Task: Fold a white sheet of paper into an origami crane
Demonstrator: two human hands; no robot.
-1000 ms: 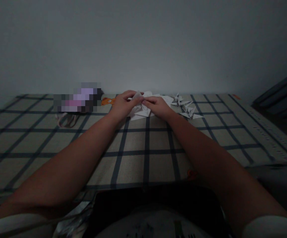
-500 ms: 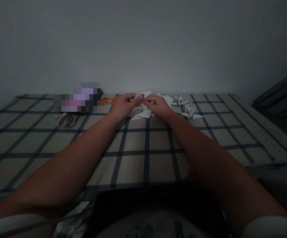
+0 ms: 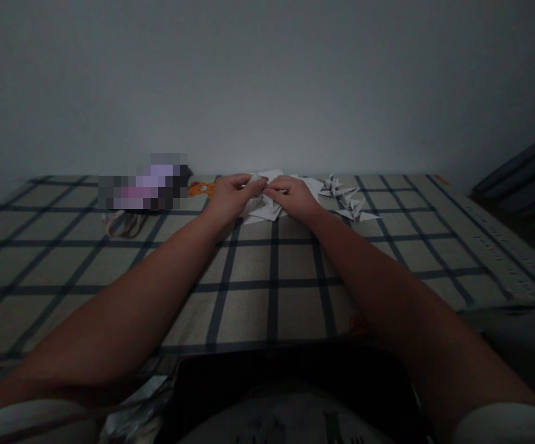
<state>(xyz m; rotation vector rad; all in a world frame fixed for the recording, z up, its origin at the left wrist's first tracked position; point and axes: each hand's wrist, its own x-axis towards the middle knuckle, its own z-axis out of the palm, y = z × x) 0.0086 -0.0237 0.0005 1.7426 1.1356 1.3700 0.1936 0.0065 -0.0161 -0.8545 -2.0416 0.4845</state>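
Between my two hands is a small piece of folded white paper (image 3: 257, 179), pinched from both sides. My left hand (image 3: 231, 196) has thumb and fingers closed on its left part. My right hand (image 3: 297, 196) pinches it from the right, the thumb tips of both hands almost touching. Most of the fold is hidden behind my fingers. Underneath, white paper sheets (image 3: 262, 213) lie on the table, partly covered by my hands. Just right of my right hand rest several folded paper cranes (image 3: 353, 206), close together.
A blue-and-cream checked cloth (image 3: 248, 308) covers the table. At the left lies a pixelated purple and pink object (image 3: 149, 185) with a pale looped strap (image 3: 124, 225). A grey wall (image 3: 267, 86) rises behind the table. A dark striped thing (image 3: 521, 166) stands at the right.
The paper in my fingers now shows less above my left thumb than before. Both hands stay in nearly the same place; the cranes and the pixelated object have not moved.
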